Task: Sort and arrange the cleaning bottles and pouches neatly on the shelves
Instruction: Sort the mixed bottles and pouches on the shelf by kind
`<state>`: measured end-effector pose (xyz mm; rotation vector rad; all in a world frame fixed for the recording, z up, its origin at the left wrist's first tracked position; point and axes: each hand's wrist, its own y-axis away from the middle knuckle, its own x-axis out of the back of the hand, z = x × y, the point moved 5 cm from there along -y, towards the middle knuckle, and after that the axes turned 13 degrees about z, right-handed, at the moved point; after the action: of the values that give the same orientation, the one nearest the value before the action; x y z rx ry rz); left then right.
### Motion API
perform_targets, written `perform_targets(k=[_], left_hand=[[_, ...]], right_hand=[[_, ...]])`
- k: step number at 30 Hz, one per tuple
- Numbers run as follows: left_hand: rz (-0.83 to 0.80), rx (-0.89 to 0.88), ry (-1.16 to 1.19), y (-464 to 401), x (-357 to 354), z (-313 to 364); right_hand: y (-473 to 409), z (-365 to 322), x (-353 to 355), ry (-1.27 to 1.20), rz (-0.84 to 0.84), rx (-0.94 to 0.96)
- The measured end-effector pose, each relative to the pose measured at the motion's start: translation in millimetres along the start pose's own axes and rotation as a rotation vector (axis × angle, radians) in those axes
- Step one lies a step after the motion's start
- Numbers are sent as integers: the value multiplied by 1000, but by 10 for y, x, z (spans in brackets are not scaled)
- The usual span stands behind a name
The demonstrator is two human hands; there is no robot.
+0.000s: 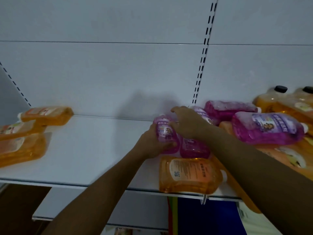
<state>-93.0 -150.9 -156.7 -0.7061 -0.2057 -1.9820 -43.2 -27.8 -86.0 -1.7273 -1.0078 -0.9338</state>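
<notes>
head view: left hand (150, 141) fingers curl round small purple plastic bottle (165, 131) on white shelf (94, 150); right hand (188, 122) fingers spread, touching it. right of it, most bottles lie unsorted.

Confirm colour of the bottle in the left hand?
Purple bottle, with a white-and-purple label; head view, the only one, shows it.

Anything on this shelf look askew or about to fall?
Yes. The orange liquid bottle lies on its side at the white shelf's front edge, seemingly overhanging it. Behind, purple bottles and orange ones lie heaped together, not standing.
</notes>
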Motion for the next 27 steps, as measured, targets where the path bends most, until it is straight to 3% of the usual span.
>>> perform_targets(k=[5,9,13,21,27], left_hand=[[18,-1,62,-58,-16,33],[21,194,222,-24,59,-92],[58,416,210,-40,155,-219],[113,649,711,101,294,-295],[135,528,966,246,427,-109]], right_hand=[[-17,-85,-174,13,-72,-14],[-60,-135,-314,-35,-170,-75],[-83,-126,-395,-123,-184,-158],[-68,-69,-363,-242,-77,-268],[-45,-105,-161,-482,128,-331]])
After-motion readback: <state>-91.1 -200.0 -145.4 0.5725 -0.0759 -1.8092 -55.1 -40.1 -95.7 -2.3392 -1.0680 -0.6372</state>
